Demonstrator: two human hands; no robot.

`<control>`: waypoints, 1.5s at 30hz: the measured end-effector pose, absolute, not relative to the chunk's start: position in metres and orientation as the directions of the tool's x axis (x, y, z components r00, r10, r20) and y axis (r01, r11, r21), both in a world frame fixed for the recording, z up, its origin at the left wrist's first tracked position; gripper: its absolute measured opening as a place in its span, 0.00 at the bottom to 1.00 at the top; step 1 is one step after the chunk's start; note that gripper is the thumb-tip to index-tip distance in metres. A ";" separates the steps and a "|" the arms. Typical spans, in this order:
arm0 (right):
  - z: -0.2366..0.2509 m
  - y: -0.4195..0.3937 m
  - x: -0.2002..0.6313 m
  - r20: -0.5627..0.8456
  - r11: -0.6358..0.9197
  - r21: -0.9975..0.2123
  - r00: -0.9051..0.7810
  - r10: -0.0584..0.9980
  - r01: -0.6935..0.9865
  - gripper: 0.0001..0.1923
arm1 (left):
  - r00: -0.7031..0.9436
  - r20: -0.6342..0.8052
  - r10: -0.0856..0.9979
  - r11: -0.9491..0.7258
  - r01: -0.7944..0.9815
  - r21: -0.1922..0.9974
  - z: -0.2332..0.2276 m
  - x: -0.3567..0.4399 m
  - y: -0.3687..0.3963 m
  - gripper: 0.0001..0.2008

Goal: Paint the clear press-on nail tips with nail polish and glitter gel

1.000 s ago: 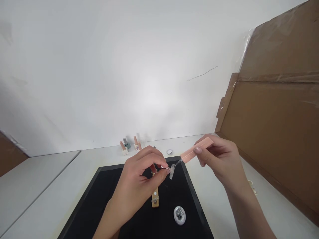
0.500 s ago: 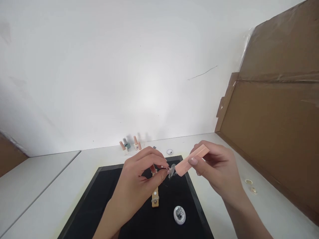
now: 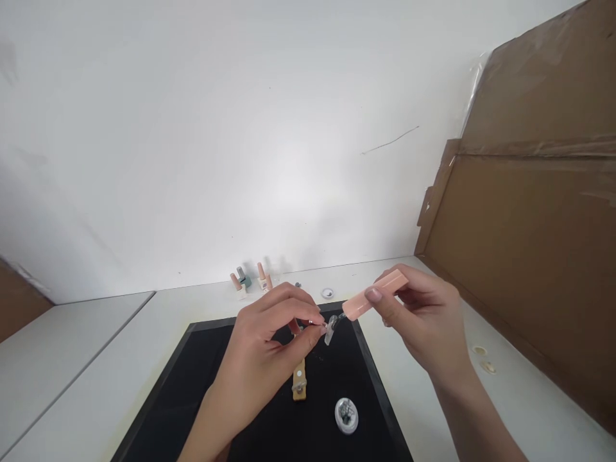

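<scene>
A plain white wall [image 3: 240, 141] fills the upper view above a white table [image 3: 96, 359], with a large brown cardboard sheet [image 3: 529, 256] leaning along the 3 o'clock side. A black mat [image 3: 202, 385] lies on the table at 6 o'clock.

The left hand [image 3: 262, 359] pinches a small clear nail tip [image 3: 330, 330] between thumb and forefinger, fingers closed narrowly on it, above the far part of the mat. The right hand [image 3: 423, 321] grips a peach-coloured brush handle [image 3: 378, 296], its thin dark brush end reaching down to 8 o'clock and touching the nail tip.

Compared with 0.5 s ago, the handle's lower end has lifted off the tip, so the bristle stem shows again between handle and tip, and the right hand sits slightly higher. It resembles the pose of 1 s ago, though the handle is nearer the left hand now. The left hand has hardly moved.

On the mat below the hands lie a tan wooden holder [image 3: 299, 378] and, at its 4 o'clock, a small round jar [image 3: 346, 415], both well apart from the fingers. At the wall edge at 12 o'clock stand 4 small polish bottles [image 3: 250, 279] and a small round lid [image 3: 328, 293]. 2 small round pieces [image 3: 484, 358] lie near the cardboard. Open tabletop lies to 9 o'clock of the mat; the cardboard bounds the right side closely.
</scene>
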State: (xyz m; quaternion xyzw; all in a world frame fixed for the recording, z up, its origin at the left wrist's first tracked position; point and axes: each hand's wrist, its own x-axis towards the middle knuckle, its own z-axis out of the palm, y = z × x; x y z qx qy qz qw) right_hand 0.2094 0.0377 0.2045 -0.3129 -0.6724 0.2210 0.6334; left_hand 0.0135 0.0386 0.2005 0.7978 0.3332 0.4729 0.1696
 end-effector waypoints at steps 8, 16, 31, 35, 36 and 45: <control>0.204 0.038 0.210 0.730 0.721 -0.677 0.009 0.684 0.149 0.12 | 0.328 0.652 0.684 -0.728 0.372 0.576 0.200 0.011 0.038 0.11; 0.199 0.042 0.215 0.718 0.717 -0.696 -0.004 0.696 -0.039 0.11 | 0.287 0.638 0.714 -0.700 0.301 0.648 0.200 0.009 0.038 0.12; 0.197 0.043 0.212 0.657 0.577 -0.747 -0.234 0.717 -0.331 0.07 | 0.300 0.379 0.875 -0.352 -0.143 0.925 0.204 0.012 0.031 0.04; 0.198 0.042 0.212 0.673 0.608 -0.736 -0.230 0.703 -0.297 0.08 | 0.253 0.377 0.891 -0.332 -0.203 0.921 0.206 0.013 0.030 0.04; 0.199 0.041 0.212 0.678 0.619 -0.733 -0.228 0.699 -0.283 0.08 | 0.258 0.379 0.889 -0.333 -0.203 0.921 0.206 0.013 0.031 0.04; 0.205 0.040 0.218 0.762 0.758 -0.639 -0.252 0.597 -0.135 0.09 | 0.322 0.388 0.864 -0.361 -0.143 0.922 0.210 0.005 0.033 0.03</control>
